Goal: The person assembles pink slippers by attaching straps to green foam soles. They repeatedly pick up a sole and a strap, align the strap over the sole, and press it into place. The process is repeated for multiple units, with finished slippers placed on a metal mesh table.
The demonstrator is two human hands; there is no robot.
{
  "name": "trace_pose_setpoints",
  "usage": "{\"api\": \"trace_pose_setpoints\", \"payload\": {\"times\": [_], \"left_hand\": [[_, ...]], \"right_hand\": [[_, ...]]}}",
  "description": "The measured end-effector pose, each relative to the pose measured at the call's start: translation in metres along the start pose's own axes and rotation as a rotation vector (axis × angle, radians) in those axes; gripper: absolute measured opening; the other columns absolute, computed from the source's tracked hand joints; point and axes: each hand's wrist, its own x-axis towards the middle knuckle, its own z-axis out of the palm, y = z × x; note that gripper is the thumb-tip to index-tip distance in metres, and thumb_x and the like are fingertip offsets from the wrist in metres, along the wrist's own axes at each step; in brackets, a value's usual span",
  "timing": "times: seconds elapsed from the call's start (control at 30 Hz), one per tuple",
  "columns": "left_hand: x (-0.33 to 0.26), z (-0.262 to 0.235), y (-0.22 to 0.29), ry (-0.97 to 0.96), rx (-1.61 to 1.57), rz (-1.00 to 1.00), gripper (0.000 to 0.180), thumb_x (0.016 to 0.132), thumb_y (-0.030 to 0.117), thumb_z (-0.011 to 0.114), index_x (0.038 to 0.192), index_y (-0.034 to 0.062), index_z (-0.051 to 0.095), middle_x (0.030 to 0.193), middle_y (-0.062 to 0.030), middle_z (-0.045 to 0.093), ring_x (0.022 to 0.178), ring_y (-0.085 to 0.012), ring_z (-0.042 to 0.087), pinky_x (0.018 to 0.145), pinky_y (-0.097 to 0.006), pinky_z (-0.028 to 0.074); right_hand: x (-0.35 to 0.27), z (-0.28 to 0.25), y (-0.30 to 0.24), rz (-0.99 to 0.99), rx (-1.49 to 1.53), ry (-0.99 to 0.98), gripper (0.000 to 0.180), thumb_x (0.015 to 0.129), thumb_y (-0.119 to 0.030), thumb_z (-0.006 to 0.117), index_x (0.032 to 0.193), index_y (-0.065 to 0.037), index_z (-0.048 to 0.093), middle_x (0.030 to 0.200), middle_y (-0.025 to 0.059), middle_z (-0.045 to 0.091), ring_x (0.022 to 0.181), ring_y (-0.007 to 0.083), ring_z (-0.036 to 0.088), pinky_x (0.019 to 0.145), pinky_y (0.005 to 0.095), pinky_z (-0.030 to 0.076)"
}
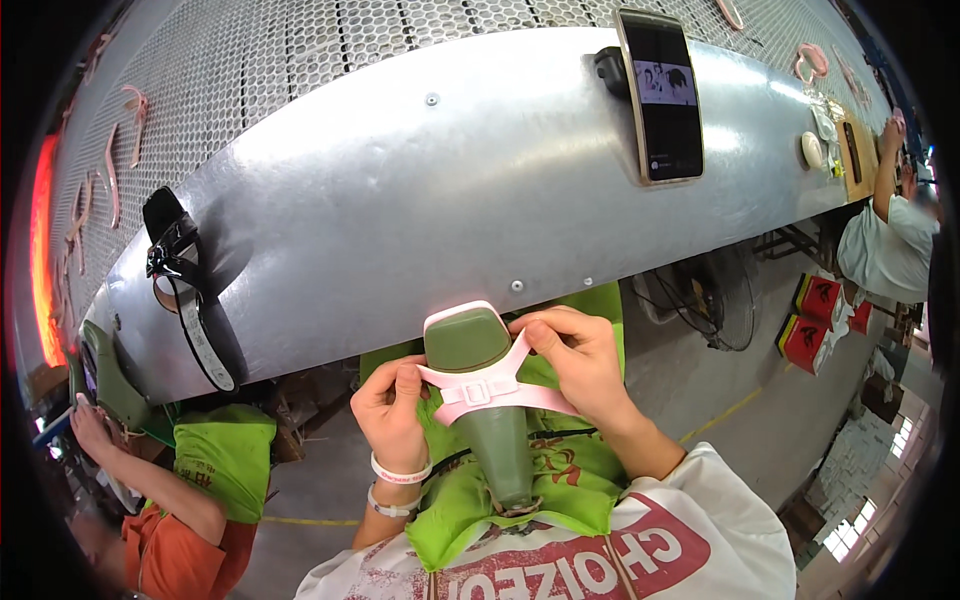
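A green shoe last stands in front of my body, its toe toward the bench. A thin pink edge, like an insole, shows round the toe. Across the last lies a pink strap upper with a square buckle at its middle. My left hand pinches the strap's left end between thumb and fingers. With thumb and forefinger, my right hand grips a strap end beside the toe's right side. A further strap end hangs loose below my right fingers.
A metal bench curves ahead, carrying a black sandal at left and a propped phone. Behind runs a mesh belt with pink straps. Co-workers sit left and far right. A fan and red boxes stand rightward.
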Motion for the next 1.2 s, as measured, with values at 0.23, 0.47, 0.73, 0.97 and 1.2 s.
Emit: {"api": "trace_pose_setpoints", "payload": {"times": [0.23, 0.47, 0.73, 0.97, 1.2], "left_hand": [[0.003, -0.018, -0.001, -0.006, -0.069, -0.028, 0.026, 0.095, 0.019, 0.06, 0.087, -0.0049, 0.064, 0.074, -0.0016, 0.061, 0.061, -0.006, 0.049, 0.054, -0.021, 0.036], [-0.028, 0.012, 0.021, -0.077, -0.241, -0.085, 0.022, 0.097, 0.017, 0.057, 0.087, -0.0024, 0.062, 0.075, -0.0004, 0.06, 0.063, -0.0045, 0.05, 0.055, -0.019, 0.038], [-0.074, 0.049, -0.006, -0.152, -0.511, -0.056, 0.016, 0.092, 0.01, 0.061, 0.082, -0.0024, 0.06, 0.076, -0.0049, 0.058, 0.066, -0.0107, 0.053, 0.057, -0.024, 0.043], [-0.084, 0.023, 0.02, -0.19, -0.445, -0.063, 0.02, 0.091, 0.013, 0.064, 0.08, -0.0034, 0.058, 0.079, -0.0073, 0.057, 0.068, -0.0113, 0.053, 0.057, -0.024, 0.04], [-0.076, -0.037, 0.054, -0.433, -0.389, -0.077, 0.029, 0.092, 0.023, 0.065, 0.084, -0.0049, 0.063, 0.074, -0.0036, 0.057, 0.061, -0.0073, 0.048, 0.052, -0.021, 0.037]], "right_hand": [[0.0, 0.019, -0.005, 0.042, -0.001, -0.012, 0.019, 0.091, -0.013, 0.063, 0.095, 0.004, 0.07, 0.081, 0.0087, 0.069, 0.075, 0.0127, 0.058, 0.069, 0.028, 0.046], [-0.026, -0.017, -0.038, 0.101, 0.19, -0.042, 0.019, 0.091, -0.011, 0.061, 0.091, 0.007, 0.069, 0.078, 0.0058, 0.069, 0.071, 0.0097, 0.059, 0.065, 0.0254, 0.048], [-0.074, -0.06, -0.057, -0.141, -0.015, -0.081, 0.01, 0.085, -0.007, 0.065, 0.083, 0.002, 0.07, 0.07, 0.0099, 0.064, 0.058, 0.0128, 0.056, 0.053, 0.0282, 0.043], [-0.084, -0.039, -0.073, -0.008, 0.129, -0.227, 0.009, 0.084, -0.007, 0.069, 0.084, 0.001, 0.07, 0.072, 0.0059, 0.064, 0.063, 0.0106, 0.057, 0.058, 0.0261, 0.046], [-0.046, 0.017, -0.046, 0.56, 0.672, -1.096, 0.02, 0.073, -0.006, 0.079, 0.083, 0.001, 0.062, 0.075, 0.0018, 0.062, 0.067, 0.0087, 0.058, 0.062, 0.0245, 0.048]]}}
